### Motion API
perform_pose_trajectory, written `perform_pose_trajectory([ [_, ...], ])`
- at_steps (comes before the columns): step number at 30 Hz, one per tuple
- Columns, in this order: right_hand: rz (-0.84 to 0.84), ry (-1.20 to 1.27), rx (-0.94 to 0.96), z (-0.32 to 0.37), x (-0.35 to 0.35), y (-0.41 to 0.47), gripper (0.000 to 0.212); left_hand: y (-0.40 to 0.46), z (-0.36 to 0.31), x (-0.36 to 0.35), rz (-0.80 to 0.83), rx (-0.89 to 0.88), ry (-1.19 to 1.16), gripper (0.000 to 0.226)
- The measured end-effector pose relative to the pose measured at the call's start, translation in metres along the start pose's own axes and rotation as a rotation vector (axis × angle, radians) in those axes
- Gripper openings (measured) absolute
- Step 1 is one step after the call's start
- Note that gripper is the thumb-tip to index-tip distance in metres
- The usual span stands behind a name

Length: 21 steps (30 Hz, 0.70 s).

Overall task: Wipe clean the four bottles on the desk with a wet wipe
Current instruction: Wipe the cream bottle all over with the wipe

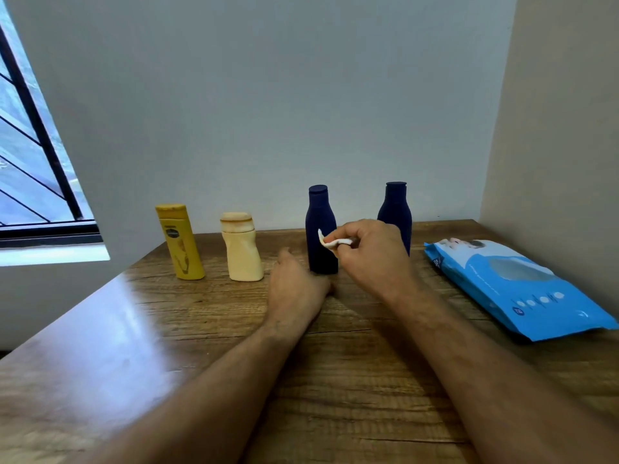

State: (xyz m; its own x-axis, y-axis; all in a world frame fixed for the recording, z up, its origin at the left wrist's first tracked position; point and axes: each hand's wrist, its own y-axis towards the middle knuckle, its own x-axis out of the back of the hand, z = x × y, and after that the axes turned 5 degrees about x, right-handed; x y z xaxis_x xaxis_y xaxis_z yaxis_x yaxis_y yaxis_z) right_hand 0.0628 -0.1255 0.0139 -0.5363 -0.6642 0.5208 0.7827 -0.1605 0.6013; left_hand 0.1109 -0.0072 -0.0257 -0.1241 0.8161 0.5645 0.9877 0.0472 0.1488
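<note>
Wooden desk point(335, 380), brown grain, carries everything; the largest loose item, a flat blue plastic wet-wipe pack point(516, 286), lies well to the right of the working grip and beyond its reach line. Four bottles stand upright in a row along the far edge. The nearer dark navy plastic bottle with a round cap point(320, 229) stands just left of and slightly beyond the right hand point(371, 259), its long axis vertical; the second dark navy bottle point(397, 212) stands behind that hand, partly hidden by the knuckles. Further left of the grip: a squat cream bottle with a dented body point(242, 252), then a tall mustard-yellow bottle with a dark label point(180, 244), leaning slightly. The right hand pinches a folded white wet wipe point(331, 242) between thumb and forefingers, the wipe's free edge touching or almost touching the front of the nearer navy bottle at mid-height; contact cannot be confirmed. The left hand point(294, 286) rests low on the desk at that bottle's base, fingers hidden behind the palm, so whether it grasps the bottle cannot be told. Judgement: the wiping stroke should run up and down the vertical body, with the left hand, nearest the base, best placed to steady it.
</note>
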Motion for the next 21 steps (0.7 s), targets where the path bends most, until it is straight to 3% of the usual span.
perform_pose_trajectory([
  [3,0.032,0.024,0.025,0.009,-0.005,-0.004,0.022,-0.011,0.01,0.018,-0.044,0.002,-0.113,0.07],
  [5,0.023,0.031,0.058,0.016,-0.01,-0.005,0.022,-0.015,0.015,0.036,-0.221,-0.059,-0.159,0.051],
  [7,-0.006,0.02,0.092,0.027,-0.015,-0.002,0.023,-0.011,0.017,0.054,-0.415,-0.1,-0.183,0.056],
  [10,0.006,-0.026,0.158,0.045,-0.023,0.005,0.026,0.01,0.016,0.069,-0.533,-0.055,-0.204,0.084],
  [16,-0.025,-0.012,0.184,0.046,-0.048,0.002,0.025,0.032,0.028,0.054,-0.45,0.011,-0.192,0.118],
  [19,-0.047,0.006,0.2,0.042,-0.062,0.0,0.025,0.047,0.031,0.051,-0.383,0.016,-0.244,0.115],
  [21,-0.053,0.024,0.208,0.04,-0.066,0.001,0.026,0.054,0.034,0.051,-0.349,0.033,-0.243,0.101],
])
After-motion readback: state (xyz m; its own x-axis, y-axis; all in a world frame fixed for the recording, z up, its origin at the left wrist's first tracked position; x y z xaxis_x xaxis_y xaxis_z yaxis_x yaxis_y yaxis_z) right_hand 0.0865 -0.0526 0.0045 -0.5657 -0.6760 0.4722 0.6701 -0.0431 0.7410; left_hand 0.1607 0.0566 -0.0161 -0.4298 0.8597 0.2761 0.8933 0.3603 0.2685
